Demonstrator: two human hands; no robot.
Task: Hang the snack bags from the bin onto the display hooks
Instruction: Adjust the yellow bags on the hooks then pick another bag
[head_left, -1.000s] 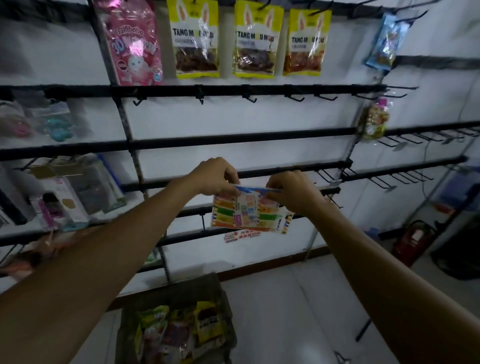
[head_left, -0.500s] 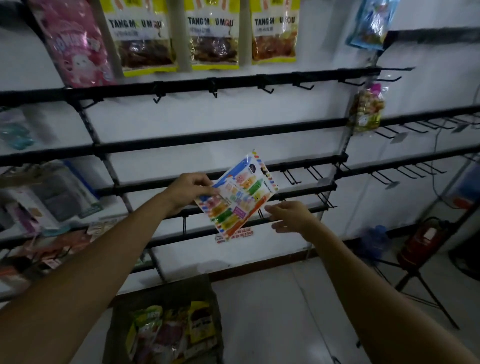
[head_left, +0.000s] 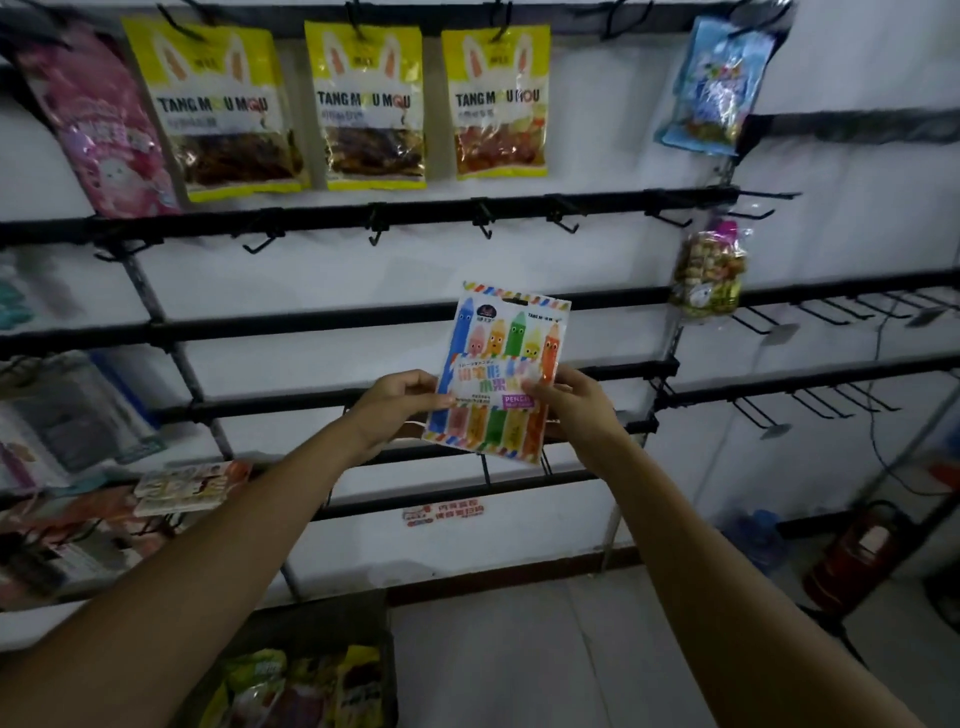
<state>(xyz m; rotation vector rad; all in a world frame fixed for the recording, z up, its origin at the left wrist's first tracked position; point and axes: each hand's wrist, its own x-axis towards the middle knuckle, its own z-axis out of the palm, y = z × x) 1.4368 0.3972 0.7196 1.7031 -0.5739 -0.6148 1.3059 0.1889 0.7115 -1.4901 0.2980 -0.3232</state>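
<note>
Striped at its edges, a crayon-printed snack bag (head_left: 498, 374) is held upright before the black display rails (head_left: 311, 325); its sides are pinched by the left hand (head_left: 397, 408) and right hand (head_left: 571, 405); more bags are seen in the bin (head_left: 306, 686) below.

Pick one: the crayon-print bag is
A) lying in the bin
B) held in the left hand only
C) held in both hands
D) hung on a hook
C: the left hand and right hand each pinch a side of the bag, upright in front of the rack and not yet on a hook.
</note>
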